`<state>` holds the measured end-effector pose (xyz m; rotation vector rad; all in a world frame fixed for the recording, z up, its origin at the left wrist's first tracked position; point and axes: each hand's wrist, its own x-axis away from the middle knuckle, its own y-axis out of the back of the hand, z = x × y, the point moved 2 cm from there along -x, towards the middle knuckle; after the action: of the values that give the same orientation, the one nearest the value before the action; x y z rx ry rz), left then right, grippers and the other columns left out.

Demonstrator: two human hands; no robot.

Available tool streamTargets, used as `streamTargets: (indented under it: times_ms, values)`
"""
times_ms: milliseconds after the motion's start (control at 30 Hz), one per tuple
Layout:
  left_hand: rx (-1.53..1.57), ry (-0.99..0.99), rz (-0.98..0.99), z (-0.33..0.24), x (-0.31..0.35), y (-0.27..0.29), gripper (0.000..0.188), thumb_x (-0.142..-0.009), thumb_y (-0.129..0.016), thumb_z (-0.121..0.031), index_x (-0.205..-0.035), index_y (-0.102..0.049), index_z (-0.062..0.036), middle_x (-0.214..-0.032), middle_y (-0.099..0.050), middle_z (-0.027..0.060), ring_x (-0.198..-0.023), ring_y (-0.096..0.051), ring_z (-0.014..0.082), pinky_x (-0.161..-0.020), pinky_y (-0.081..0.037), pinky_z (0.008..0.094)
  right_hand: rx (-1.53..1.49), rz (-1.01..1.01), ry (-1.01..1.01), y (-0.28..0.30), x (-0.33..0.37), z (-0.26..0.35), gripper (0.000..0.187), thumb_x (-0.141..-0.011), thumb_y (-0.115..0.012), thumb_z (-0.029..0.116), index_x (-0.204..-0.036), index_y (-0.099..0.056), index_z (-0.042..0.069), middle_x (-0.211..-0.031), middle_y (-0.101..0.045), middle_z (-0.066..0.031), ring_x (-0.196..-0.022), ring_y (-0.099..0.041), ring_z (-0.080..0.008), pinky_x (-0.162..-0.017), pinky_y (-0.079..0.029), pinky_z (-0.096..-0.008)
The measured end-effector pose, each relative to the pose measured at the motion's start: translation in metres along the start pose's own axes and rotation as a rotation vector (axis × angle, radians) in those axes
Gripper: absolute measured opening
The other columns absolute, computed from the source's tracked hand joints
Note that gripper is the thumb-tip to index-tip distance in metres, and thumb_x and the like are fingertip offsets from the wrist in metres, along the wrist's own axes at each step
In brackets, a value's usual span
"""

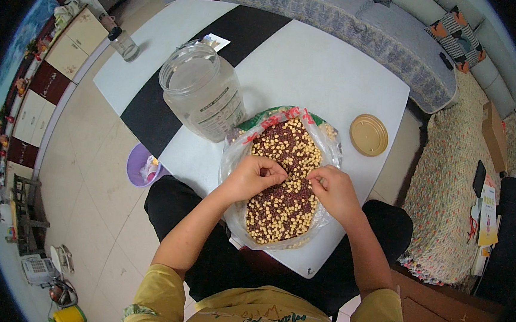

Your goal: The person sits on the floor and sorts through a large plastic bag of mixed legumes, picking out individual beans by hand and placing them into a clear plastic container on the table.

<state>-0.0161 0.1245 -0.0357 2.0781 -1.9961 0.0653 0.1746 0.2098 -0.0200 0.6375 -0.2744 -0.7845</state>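
A clear plastic bag (pixel 231 208) with red print lies wide open on the table's near end. Small dark red beans (pixel 285 194) mixed with pale yellow kernels (pixel 277 227) fill it. Over the left part of this mix, my left hand (pixel 257 177) is closed, its thumb and fingertips pressed together. My right hand (pixel 331 189) comes in from the other side, also pinched, a short gap away from the left. Whatever sits between the fingertips of either hand is too small to make out. Beyond the bag stands a large clear plastic jar (pixel 206 91) without a lid.
A gold round lid (pixel 369 134) lies on the white table (pixel 336 65) right of the bag. Toward the far left stands a clear bottle (pixel 124 45) with a dark cap. A purple bin (pixel 140 166) is on the floor at left. A sofa (pixel 316 9) runs along the back.
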Motion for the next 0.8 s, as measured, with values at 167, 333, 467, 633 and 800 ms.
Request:
streamTargets:
  times_ms: [167,333,467,633,800]
  values:
    - [-0.028,-0.049,-0.073,-0.023,0.016,0.019,0.011,-0.082,-0.069,-0.010,-0.087,-0.067,0.0002,-0.068,-0.060,-0.0037,-0.059,-0.049,0.0022,-0.052,-0.039,0.0172,-0.012,0.023,0.000,0.001,0.000,0.004,0.011,-0.076,-0.060,0.003,-0.087,-0.063,0.001,-0.080,-0.061,-0.0142,-0.071,-0.061,-0.0279,-0.065,-0.048,-0.0352]
    - [-0.111,-0.056,-0.764,-0.028,0.084,0.109,0.005,-0.080,-0.068,-0.007,-0.079,-0.065,-0.0034,-0.060,-0.056,-0.0016,-0.044,-0.043,0.0030,-0.037,-0.030,0.0193,-0.049,0.021,0.018,0.000,0.000,-0.005,0.012,-0.076,-0.062,0.003,-0.088,-0.063,0.001,-0.081,-0.061,-0.0142,-0.072,-0.061,-0.0271,-0.065,-0.049,-0.0347]
    - [-0.380,0.061,-1.080,0.011,0.150,0.214,0.007,-0.081,-0.065,-0.006,-0.079,-0.063,-0.0005,-0.060,-0.056,-0.0007,-0.046,-0.046,0.0047,-0.040,-0.034,0.0209,-0.014,0.050,-0.014,-0.002,-0.001,0.007,0.012,-0.077,-0.062,0.002,-0.088,-0.063,0.001,-0.083,-0.062,-0.0142,-0.074,-0.062,-0.0259,-0.067,-0.049,-0.0337]
    - [-0.860,0.213,-1.183,0.044,0.186,0.297,0.014,-0.077,-0.066,-0.008,-0.087,-0.069,0.0010,-0.070,-0.067,0.0105,-0.051,-0.058,0.0121,-0.049,-0.045,0.0277,-0.012,0.017,0.027,-0.005,-0.003,0.008,0.010,-0.076,-0.063,-0.001,-0.086,-0.063,-0.001,-0.081,-0.062,-0.0138,-0.069,-0.063,-0.0234,-0.060,-0.049,-0.0303]
    - [-1.255,0.169,-1.288,0.091,0.195,0.341,0.016,-0.079,-0.063,-0.007,-0.092,-0.070,-0.0008,-0.078,-0.069,0.0139,-0.066,-0.065,0.0174,-0.062,-0.049,0.0291,-0.056,-0.026,0.105,-0.010,-0.008,0.001,0.010,-0.075,-0.063,-0.001,-0.086,-0.063,-0.001,-0.079,-0.062,-0.0141,-0.069,-0.063,-0.0238,-0.061,-0.049,-0.0308]
